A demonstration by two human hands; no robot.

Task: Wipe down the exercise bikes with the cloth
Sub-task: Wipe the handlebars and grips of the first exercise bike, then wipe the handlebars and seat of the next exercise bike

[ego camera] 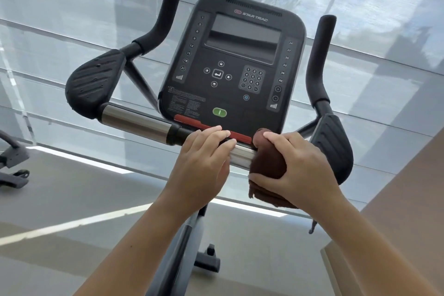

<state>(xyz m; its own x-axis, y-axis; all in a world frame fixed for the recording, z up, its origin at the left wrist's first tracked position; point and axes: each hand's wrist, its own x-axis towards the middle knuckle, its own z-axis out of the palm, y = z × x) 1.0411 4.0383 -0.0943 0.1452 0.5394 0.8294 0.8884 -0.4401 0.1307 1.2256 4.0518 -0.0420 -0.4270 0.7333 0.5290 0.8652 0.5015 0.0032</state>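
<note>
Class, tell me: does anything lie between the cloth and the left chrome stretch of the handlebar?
Yes: the left hand rests on the handlebar just left of the cloth that the right hand holds.

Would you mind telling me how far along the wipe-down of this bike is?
Nothing shows as finished; no surface looks wiped. In hand: the right hand grips the brown cloth over the chrome handlebar, the left hand resting beside it. Likely left: the console, the elbow pads, the upright grips and the other bike.
</note>
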